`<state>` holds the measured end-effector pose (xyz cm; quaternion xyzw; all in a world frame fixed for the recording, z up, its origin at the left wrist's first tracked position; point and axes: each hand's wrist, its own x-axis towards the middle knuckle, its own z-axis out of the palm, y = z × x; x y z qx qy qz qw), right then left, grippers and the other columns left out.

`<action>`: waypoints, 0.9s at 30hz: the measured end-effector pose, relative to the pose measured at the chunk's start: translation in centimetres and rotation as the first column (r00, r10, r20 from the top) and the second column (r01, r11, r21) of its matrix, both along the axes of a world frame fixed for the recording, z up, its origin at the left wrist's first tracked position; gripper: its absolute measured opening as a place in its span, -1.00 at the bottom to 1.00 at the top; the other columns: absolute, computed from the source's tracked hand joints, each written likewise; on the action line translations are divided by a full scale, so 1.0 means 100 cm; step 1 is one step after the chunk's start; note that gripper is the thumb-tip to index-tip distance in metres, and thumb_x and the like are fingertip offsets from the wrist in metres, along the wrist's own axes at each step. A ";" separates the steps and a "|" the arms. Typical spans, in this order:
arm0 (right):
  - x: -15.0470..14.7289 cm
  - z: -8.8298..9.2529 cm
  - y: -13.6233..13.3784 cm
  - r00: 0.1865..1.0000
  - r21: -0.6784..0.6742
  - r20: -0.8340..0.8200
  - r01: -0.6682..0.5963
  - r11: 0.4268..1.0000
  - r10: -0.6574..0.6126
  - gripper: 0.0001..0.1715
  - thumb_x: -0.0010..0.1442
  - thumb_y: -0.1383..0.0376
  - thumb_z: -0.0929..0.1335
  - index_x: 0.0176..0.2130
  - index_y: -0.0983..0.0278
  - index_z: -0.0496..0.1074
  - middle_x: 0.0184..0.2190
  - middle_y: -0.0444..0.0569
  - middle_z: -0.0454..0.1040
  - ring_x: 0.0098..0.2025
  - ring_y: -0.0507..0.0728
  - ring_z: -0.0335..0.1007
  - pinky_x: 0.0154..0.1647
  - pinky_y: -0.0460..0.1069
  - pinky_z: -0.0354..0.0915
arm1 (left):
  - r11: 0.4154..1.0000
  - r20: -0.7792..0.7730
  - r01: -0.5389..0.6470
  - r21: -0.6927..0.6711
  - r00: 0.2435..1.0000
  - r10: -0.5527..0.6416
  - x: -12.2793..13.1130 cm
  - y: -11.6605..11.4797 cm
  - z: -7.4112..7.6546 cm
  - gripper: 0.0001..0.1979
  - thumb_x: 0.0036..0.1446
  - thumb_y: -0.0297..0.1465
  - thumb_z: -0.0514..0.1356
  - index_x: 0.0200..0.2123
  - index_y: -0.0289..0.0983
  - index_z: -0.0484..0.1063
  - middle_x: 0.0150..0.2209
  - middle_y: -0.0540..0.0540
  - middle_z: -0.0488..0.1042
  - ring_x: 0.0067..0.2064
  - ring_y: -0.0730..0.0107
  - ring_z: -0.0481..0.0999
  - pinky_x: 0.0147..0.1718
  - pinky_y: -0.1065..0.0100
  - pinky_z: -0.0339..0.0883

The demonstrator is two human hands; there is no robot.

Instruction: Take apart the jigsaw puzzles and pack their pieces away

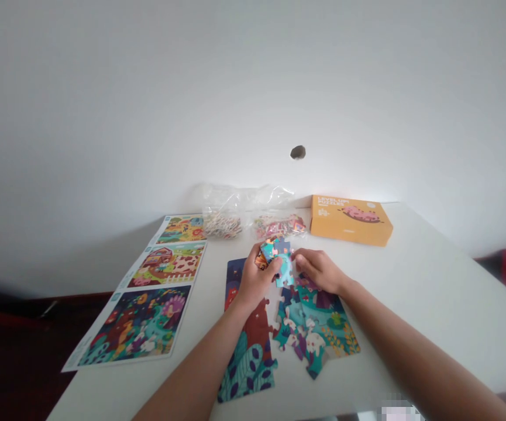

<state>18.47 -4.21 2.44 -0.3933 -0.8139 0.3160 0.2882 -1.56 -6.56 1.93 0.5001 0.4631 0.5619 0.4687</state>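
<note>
on my feed, the left hand [256,276] pinched a small bunch of jigsaw pieces [285,271], thumb laid over the top and fingers tucked behind; the faces i could see were turquoise and dark blue. the right hand [322,272] was just to the right of that bunch with its fingers curled inward; i could not tell whether they gripped a piece.

below the grip, on a white table [423,292], i saw the partly built puzzle. nearer to me and to the left lay the left section [253,365], a tall strip with a brown figure and purple-dotted leaves, its upper part partly covered by the left hand. nearer and to the right lay the right section [338,327], teal with yellow plants, its top edge under the right hand. between them was a cluster with white rabbits [290,321]; i could not tell how firmly it joined the right section.

well left of the grip, a printed sheet [147,318] showed three pictures in a column. just beyond the grip lay clear plastic bags [253,202] of loose pieces, and beyond it to the right, a yellow box [351,221] lettered "level up! puzzles".
</note>
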 end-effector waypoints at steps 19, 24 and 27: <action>-0.012 -0.001 -0.021 0.897 -0.415 -0.442 -0.178 0.892 -0.027 -0.40 0.19 -0.13 0.32 -0.53 0.30 0.28 -0.63 -0.16 0.26 -0.62 -0.06 0.02 -0.59 -0.10 -0.06 | 0.999 0.221 -0.013 -0.041 0.975 0.022 0.011 -0.002 -0.004 -0.69 0.02 -0.29 0.30 -0.16 -0.23 0.39 -0.44 0.09 0.37 -0.53 0.56 0.33 -0.55 0.51 0.27; -0.020 -0.003 -0.024 0.838 -0.438 -0.516 -0.078 0.895 -0.179 -0.42 0.15 -0.13 0.36 -0.53 0.27 0.23 -0.66 -0.19 0.23 -0.63 -0.05 0.02 -0.61 -0.10 -0.06 | 0.999 0.237 0.002 -0.054 0.971 0.011 0.004 0.001 -0.005 -0.73 0.00 -0.34 0.29 -0.20 -0.24 0.39 -0.44 0.07 0.35 -0.51 0.57 0.32 -0.54 0.51 0.26; -0.025 -0.003 -0.025 0.865 -0.373 -0.410 0.132 0.918 -0.291 -0.46 0.17 -0.09 0.36 -0.51 0.27 0.23 -0.66 -0.21 0.20 -0.61 -0.05 0.03 -0.59 -0.10 -0.03 | 0.981 0.300 0.178 -0.081 0.943 -0.146 0.002 -0.005 0.001 -0.61 -0.05 -0.40 0.29 -0.09 -0.22 0.39 -0.42 0.05 0.38 -0.51 0.55 0.32 -0.52 0.46 0.31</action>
